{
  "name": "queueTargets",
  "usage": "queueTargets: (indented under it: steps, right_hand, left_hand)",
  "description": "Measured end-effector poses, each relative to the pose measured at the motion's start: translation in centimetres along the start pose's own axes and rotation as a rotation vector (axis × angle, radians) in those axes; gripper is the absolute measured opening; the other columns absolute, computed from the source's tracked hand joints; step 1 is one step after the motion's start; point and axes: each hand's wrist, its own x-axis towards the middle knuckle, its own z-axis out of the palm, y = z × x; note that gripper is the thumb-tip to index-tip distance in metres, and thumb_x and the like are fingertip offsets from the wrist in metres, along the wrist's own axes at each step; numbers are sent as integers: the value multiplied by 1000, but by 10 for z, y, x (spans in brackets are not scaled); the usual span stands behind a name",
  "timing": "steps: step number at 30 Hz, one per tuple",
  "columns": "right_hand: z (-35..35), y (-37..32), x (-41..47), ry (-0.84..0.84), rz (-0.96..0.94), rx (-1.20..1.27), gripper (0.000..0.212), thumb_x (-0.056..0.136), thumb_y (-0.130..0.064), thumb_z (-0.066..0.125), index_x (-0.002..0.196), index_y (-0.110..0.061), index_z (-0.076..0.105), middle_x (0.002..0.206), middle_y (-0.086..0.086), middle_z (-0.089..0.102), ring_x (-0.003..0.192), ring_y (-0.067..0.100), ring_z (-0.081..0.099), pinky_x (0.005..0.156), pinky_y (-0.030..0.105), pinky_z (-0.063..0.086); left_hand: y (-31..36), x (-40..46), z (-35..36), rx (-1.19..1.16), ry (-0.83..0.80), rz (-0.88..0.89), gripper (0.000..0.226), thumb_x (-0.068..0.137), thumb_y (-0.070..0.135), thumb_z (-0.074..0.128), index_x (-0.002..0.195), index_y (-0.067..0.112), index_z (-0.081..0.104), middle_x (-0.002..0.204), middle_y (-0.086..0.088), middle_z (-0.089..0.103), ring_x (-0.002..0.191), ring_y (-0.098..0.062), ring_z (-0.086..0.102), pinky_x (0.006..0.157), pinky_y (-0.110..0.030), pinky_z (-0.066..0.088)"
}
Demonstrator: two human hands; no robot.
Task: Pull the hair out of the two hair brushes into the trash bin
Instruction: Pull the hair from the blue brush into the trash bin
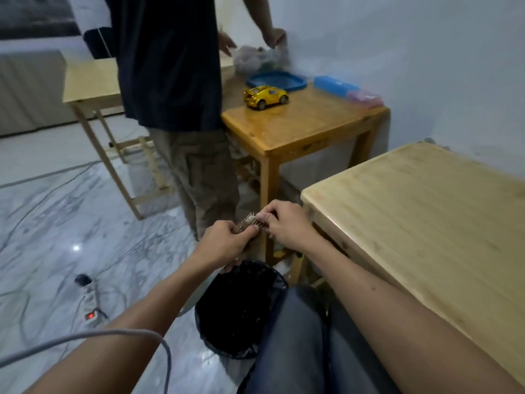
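I hold a hair brush (247, 221) with pale bristles above the trash bin (241, 308), a round bin lined with a black bag standing on the floor by my knee. My left hand (224, 241) grips the brush from below. My right hand (287, 223) pinches at the bristles on the brush's right end; any hair between its fingers is too small to make out. Only one brush is in view.
A light wooden table (426, 211) stands at my right. Another person (176, 95) stands ahead at a brown table (306, 123) bearing a yellow toy car (265, 96), a blue plate and a blue box. A power strip (91, 305) and cables lie on the marble floor.
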Motion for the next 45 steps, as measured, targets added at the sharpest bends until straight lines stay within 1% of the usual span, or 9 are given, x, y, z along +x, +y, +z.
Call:
queueTargets:
  steps: [6, 11, 17, 22, 26, 29, 33, 41, 45]
  right_hand:
    - [40, 22, -6, -62, 173, 242, 16, 102, -26, 61, 107, -20, 75, 94, 2, 75, 80, 11, 71, 63, 19, 59]
    - [67, 24, 4, 2, 295, 266, 27, 99, -32, 61, 117, -18, 76, 117, 8, 74, 111, 26, 69, 99, 46, 58]
    - [97, 20, 21, 56, 420, 231, 32, 95, -39, 64, 110, -14, 77, 109, 7, 77, 102, 29, 72, 96, 45, 58]
    - [112, 27, 17, -106, 299, 432, 27, 104, -34, 57, 104, -11, 71, 84, 6, 70, 72, 16, 66, 60, 25, 56]
    - [123, 39, 15, -257, 232, 572, 17, 97, -27, 70, 98, -11, 73, 81, 5, 73, 67, 12, 67, 59, 23, 55]
    - [132, 42, 13, -191, 239, 532, 5, 94, -9, 73, 88, -10, 75, 71, 6, 70, 57, 8, 64, 56, 17, 55]
    - [136, 40, 12, -84, 319, 519, 7, 94, -13, 73, 95, -7, 77, 70, 6, 71, 57, 11, 65, 59, 19, 57]
    - [127, 32, 17, 188, 568, 711, 15, 92, -15, 74, 77, -17, 73, 67, 4, 70, 59, 17, 65, 79, 38, 64]
    - [112, 34, 25, 358, 671, 753, 14, 93, -19, 73, 93, -5, 77, 65, 4, 68, 53, 16, 62, 60, 32, 58]
  left_hand:
    - [-37, -15, 15, 16, 53, -111, 47, 93, 50, 62, 69, 10, 56, 38, -3, 60, 25, -18, 50, 31, -23, 38]
    - [-49, -10, 12, 80, 70, -140, 49, 92, 54, 58, 72, 10, 62, 47, -4, 66, 29, -15, 55, 38, -25, 44]
    - [-68, -4, 17, 206, 137, -206, 56, 89, 60, 55, 82, 6, 69, 81, -15, 75, 76, -32, 71, 66, -35, 54]
    - [-89, -11, 14, 71, 108, -272, 39, 89, 51, 59, 72, 15, 57, 62, -3, 67, 53, -19, 66, 47, -23, 45]
    - [-110, -6, 19, -10, 124, -241, 24, 87, 43, 57, 97, 23, 51, 87, -14, 68, 77, -33, 72, 62, -32, 50]
    - [-127, -2, 24, -46, 158, -259, 24, 94, 43, 56, 86, 21, 49, 91, -19, 71, 82, -38, 71, 66, -34, 50]
    - [-151, 1, 24, -62, 130, -357, 40, 97, 44, 51, 72, 13, 51, 64, -10, 60, 52, -24, 58, 54, -30, 43]
    - [-153, 1, 22, -86, 199, -343, 44, 90, 52, 49, 72, 12, 53, 69, -13, 65, 54, -26, 57, 57, -35, 46]
    - [-172, -10, 6, -100, 269, -416, 44, 98, 38, 47, 67, 7, 55, 64, -16, 66, 47, -26, 55, 52, -33, 45]
